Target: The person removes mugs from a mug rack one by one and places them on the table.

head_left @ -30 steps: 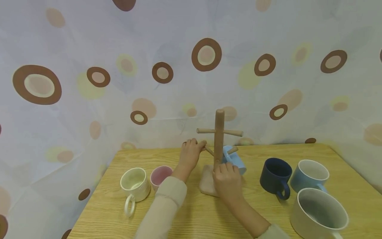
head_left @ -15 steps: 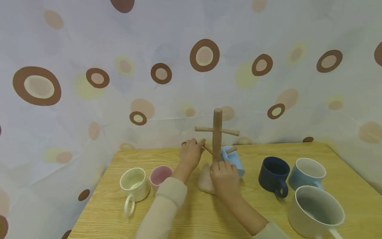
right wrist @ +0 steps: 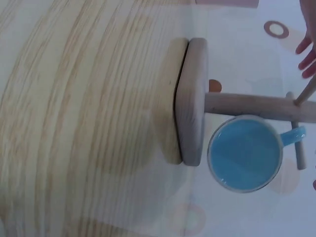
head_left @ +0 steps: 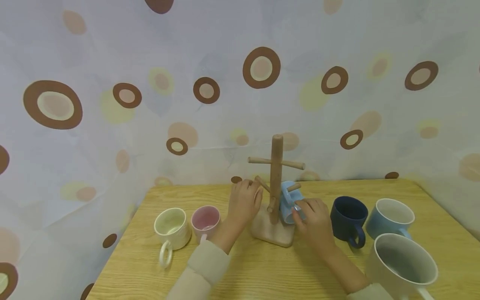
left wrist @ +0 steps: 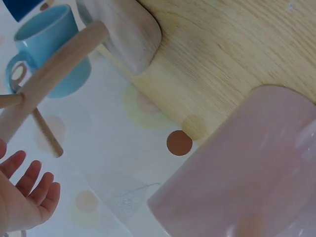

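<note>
A light blue mug [head_left: 288, 208] hangs tilted by its handle on a peg of the wooden mug rack [head_left: 276, 179]. The right hand [head_left: 316, 223] is beside this mug, thumb and fingers spread apart near its lower rim. In the right wrist view no fingers lie on the mug's rim [right wrist: 245, 154]. My left hand [head_left: 243, 203] is at the rack's left side, below the tip of a lower peg [head_left: 262, 183], and holds nothing. Relaxed, slightly bent fingers show on the left hand [left wrist: 30, 197] in the left wrist view.
On the left stand a cream mug [head_left: 172, 229] and a pink mug [head_left: 205, 223]. To the right are a navy mug [head_left: 348, 218], a blue-and-white mug [head_left: 390, 218] and a large whitish mug [head_left: 399, 266]. A patterned cloth [head_left: 225, 116] hangs behind the wooden table [head_left: 255, 271].
The right hand has left the front of the rack's post and moved right to the light blue mug. My left hand has come off the left peg and dropped slightly.
</note>
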A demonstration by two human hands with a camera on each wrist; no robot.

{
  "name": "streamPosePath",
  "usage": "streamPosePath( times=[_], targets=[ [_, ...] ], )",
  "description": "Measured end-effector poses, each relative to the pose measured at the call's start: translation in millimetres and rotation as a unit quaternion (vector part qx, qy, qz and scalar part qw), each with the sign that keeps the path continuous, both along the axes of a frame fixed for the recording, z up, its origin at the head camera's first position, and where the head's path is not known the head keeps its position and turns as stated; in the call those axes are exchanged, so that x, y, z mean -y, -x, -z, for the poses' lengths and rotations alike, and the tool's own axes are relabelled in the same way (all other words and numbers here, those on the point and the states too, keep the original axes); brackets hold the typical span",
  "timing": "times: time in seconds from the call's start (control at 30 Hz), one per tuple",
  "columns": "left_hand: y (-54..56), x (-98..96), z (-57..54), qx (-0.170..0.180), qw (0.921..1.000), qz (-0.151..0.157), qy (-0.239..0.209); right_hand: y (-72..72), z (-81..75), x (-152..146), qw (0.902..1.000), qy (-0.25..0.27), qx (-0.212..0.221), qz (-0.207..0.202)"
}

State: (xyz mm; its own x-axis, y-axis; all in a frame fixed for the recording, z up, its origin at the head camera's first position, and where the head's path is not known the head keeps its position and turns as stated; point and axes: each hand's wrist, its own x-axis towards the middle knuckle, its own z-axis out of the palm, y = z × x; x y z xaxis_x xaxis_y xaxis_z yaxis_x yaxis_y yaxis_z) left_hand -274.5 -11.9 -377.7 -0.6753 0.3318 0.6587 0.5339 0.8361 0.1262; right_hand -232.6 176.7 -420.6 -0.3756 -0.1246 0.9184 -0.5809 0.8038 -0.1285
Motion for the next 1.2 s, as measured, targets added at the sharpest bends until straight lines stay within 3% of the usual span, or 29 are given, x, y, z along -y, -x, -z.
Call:
streamPosePath(
  times=[0.17, 0.37, 0.6, 0.87, 0.97, 1.03, 1.1, 1.2],
  targets=[
    [-12.3, -0.1, -0.7, 0.026, 0.9981, 0.035, -0.044, 2.4, 4.6, -7, 0.9966, 0.058, 0.054, 0.021],
    [-25.0, -6.0, 2.0, 0.084, 0.9924, 0.044, -0.078, 10.0, 8.3, -12, 0.9795, 0.126, 0.157, 0.013],
    [-32.0, -12.6, 8.5, 0.066, 0.9962, 0.035, -0.044, 19.9, 4.0, -17, 0.9533, 0.156, 0.259, -0.003],
    [-35.0, -16.2, 15.3, 0.026, 0.9983, -0.004, 0.051, 26.7, -7.2, -21, 0.8842, 0.18, 0.431, -0.021],
    [-36.1, -16.6, 15.8, 0.011, 0.9958, -0.017, 0.09, 29.7, -11.6, -22, 0.8504, 0.209, 0.482, -0.018],
    [-37.4, -16.5, 15.2, -0.006, 0.9936, -0.024, 0.11, 31.9, -13.5, -23, 0.8219, 0.236, 0.518, -0.021],
    [-37.8, -16.7, 15.3, -0.021, 0.9924, -0.029, 0.118, 34.6, -14.2, -24, 0.795, 0.259, 0.548, -0.025],
    [-37.8, -17.0, 15.6, -0.038, 0.9917, -0.032, 0.118, 38.4, -12.3, -25, 0.763, 0.288, 0.577, -0.04]
  ],
)
